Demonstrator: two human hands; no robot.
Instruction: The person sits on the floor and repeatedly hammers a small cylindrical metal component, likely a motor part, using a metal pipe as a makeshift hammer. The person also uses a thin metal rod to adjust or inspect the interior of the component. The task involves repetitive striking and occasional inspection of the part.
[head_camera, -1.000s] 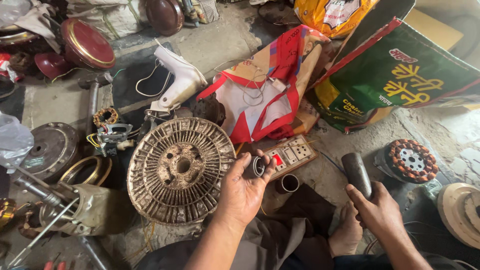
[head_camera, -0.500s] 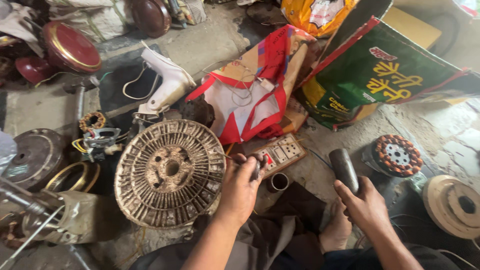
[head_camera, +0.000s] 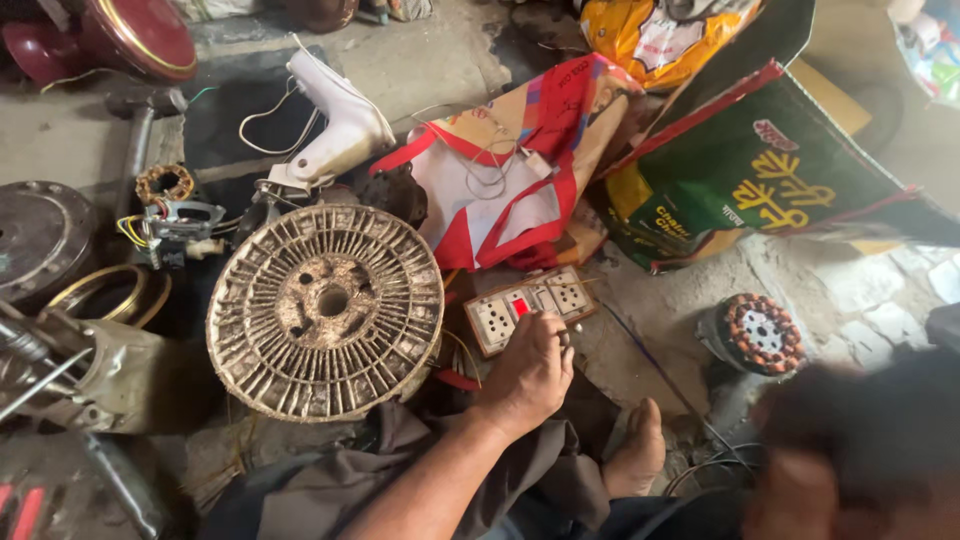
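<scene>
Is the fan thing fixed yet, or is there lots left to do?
Not fixed, it seems. Done: the round slotted fan disc lies loose on the floor, apart from the copper-wound coil. In hand: the left hand rests at the switch and socket board; the right hand is not in view. Left: disc, coil and the wired part all lie separate, so probably plenty remains.

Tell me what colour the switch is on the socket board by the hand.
Red, on the socket board; head view.
</scene>
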